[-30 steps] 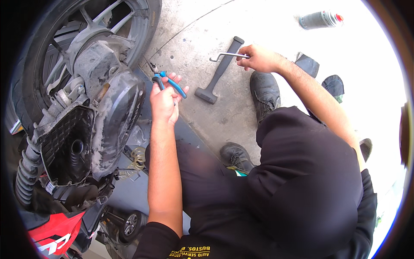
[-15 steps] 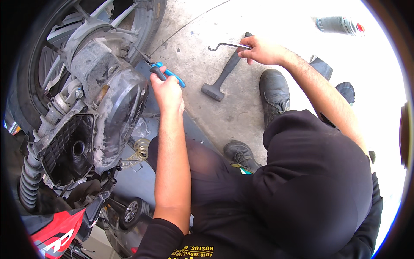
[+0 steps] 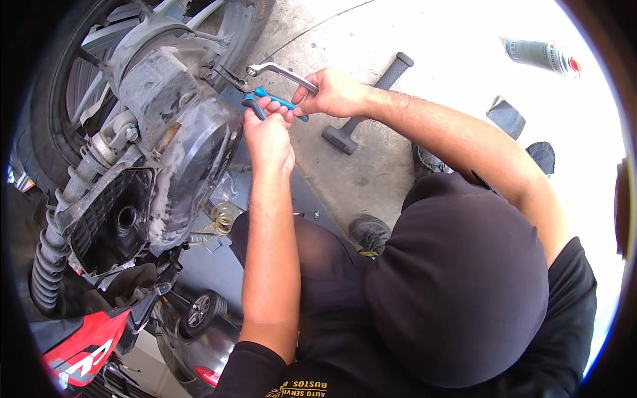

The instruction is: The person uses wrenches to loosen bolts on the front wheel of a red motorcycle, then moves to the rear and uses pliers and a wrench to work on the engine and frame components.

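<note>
Gray floor (image 3: 371,179) bears a hammer (image 3: 340,140). Left hand (image 3: 269,140) grips pliers (image 3: 261,92) behind, so the front is free; right hand (image 3: 336,93) grips a wrench (image 3: 286,73), maybe pliers too.

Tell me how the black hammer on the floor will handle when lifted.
The hammer will probably feel end-heavy, given its thick head. Its textured grip suggests little slipping, and its long, straight handle looks unlikely to flex.

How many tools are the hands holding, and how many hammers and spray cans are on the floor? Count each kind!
Pliers: 1
Wrench: 1
Hammer: 1
Spray can: 1
Total: 4
</note>
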`<control>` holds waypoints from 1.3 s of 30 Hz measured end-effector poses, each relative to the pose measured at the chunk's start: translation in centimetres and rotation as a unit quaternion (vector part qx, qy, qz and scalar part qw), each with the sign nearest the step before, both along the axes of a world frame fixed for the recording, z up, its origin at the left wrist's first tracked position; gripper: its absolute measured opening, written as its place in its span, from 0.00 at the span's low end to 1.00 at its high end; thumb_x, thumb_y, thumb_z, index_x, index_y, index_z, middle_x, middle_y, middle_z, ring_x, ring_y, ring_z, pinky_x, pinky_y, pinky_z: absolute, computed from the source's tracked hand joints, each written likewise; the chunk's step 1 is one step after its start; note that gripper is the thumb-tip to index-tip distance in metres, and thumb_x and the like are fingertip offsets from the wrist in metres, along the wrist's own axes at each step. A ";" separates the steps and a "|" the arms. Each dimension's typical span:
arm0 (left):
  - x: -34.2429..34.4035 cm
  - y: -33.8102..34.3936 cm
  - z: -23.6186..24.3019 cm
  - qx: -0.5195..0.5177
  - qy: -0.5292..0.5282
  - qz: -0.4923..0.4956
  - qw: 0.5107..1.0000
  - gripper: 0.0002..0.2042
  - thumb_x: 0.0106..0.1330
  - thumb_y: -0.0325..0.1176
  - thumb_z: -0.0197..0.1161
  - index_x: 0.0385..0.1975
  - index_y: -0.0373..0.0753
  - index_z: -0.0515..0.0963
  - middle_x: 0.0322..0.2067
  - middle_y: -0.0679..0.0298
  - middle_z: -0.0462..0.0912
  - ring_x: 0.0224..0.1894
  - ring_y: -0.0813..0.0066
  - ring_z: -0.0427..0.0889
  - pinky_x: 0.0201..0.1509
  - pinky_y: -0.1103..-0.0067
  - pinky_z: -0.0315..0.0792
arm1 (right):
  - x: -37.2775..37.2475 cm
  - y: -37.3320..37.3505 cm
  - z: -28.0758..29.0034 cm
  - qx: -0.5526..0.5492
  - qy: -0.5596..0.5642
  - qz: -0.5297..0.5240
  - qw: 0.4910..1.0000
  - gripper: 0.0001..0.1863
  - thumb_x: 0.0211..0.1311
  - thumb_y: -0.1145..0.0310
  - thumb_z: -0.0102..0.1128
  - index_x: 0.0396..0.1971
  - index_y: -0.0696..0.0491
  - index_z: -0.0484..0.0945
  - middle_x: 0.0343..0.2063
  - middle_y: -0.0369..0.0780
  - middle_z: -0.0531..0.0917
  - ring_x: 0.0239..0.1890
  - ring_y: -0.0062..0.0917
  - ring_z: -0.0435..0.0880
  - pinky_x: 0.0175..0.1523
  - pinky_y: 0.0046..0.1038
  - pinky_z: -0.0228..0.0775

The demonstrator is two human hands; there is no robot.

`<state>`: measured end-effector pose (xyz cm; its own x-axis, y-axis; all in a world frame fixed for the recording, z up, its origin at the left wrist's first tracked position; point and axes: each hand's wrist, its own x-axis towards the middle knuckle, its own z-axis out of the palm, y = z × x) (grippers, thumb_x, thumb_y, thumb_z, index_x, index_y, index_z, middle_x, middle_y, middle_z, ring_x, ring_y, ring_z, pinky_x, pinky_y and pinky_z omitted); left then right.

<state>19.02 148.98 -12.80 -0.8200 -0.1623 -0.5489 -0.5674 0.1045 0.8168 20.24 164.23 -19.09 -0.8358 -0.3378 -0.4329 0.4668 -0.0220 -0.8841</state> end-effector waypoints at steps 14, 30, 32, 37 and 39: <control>-1.0 -0.4 -1.3 -0.063 0.020 -0.041 0.997 0.18 0.57 0.16 0.51 0.49 0.33 0.64 0.41 0.62 0.68 0.39 0.78 0.72 0.41 0.82 0.70 | -0.1 -3.6 -2.2 -0.007 0.032 -0.036 0.999 0.10 0.57 0.64 0.65 0.37 0.53 0.84 0.25 0.34 0.84 0.29 0.15 0.77 0.38 0.25 0.70; -2.0 0.1 -0.3 0.005 -0.053 0.010 0.999 0.18 0.60 0.37 0.57 0.47 0.39 0.66 0.45 0.62 0.74 0.47 0.71 0.72 0.54 0.65 0.59 | -0.8 -3.7 -1.3 0.040 0.028 -0.096 0.994 0.12 0.53 0.63 0.68 0.34 0.53 0.84 0.29 0.39 0.86 0.33 0.22 0.83 0.43 0.28 0.75; -2.0 0.2 0.3 0.045 -0.068 0.015 0.997 0.17 0.61 0.39 0.56 0.46 0.39 0.66 0.46 0.60 0.74 0.48 0.69 0.73 0.54 0.63 0.60 | -0.6 -3.8 -0.7 -0.017 0.018 -0.103 0.994 0.10 0.55 0.67 0.66 0.35 0.56 0.84 0.30 0.39 0.86 0.33 0.20 0.83 0.43 0.26 0.75; -2.1 0.7 0.7 0.154 -0.051 -0.016 0.987 0.17 0.61 0.37 0.53 0.46 0.35 0.65 0.47 0.52 0.74 0.49 0.60 0.75 0.57 0.56 0.63 | -0.9 -4.0 -0.4 -0.031 0.041 -0.110 0.993 0.07 0.57 0.74 0.64 0.35 0.60 0.82 0.31 0.39 0.86 0.32 0.20 0.83 0.42 0.25 0.77; -2.0 0.6 0.5 0.120 -0.041 -0.017 0.992 0.18 0.60 0.35 0.53 0.47 0.33 0.63 0.47 0.51 0.74 0.50 0.59 0.76 0.57 0.56 0.64 | -1.1 -4.0 -0.1 -0.039 0.021 -0.092 0.995 0.07 0.58 0.73 0.64 0.34 0.61 0.82 0.32 0.40 0.86 0.32 0.20 0.83 0.43 0.25 0.77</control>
